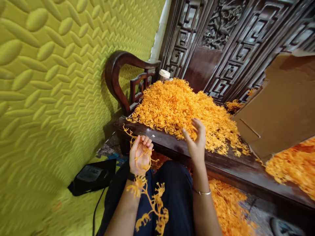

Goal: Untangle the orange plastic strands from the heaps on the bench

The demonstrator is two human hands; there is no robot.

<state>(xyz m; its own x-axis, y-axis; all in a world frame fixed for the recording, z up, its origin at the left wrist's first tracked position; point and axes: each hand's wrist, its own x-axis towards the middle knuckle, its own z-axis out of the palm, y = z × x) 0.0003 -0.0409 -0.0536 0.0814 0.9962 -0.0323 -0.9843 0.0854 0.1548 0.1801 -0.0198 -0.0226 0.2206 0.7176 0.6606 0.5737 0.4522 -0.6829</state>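
My left hand (pixel 141 154) is turned palm up over my lap, its fingers curled round an orange plastic flower stem (pixel 150 200). The branched stem trails down over my wrist and forearm, with clusters of small curled pieces along it; a thin end sticks up past the fingertips. My right hand (pixel 198 139) is raised at the near edge of a big heap of small orange plastic pieces (pixel 172 105), thumb and fingers apart, with nothing in it. The heap lies on a dark wooden bench seat (pixel 162 139). Whether the fingertips touch the heap, I cannot tell.
A curved armrest (pixel 114 75) bounds the bench at left, beside a yellow padded wall (pixel 61 82). A lidded container (pixel 164 74) stands behind the heap. At right a cardboard box (pixel 280 108) leans by more orange pieces (pixel 292 164). A black bag-like item (pixel 92 177) lies lower left.
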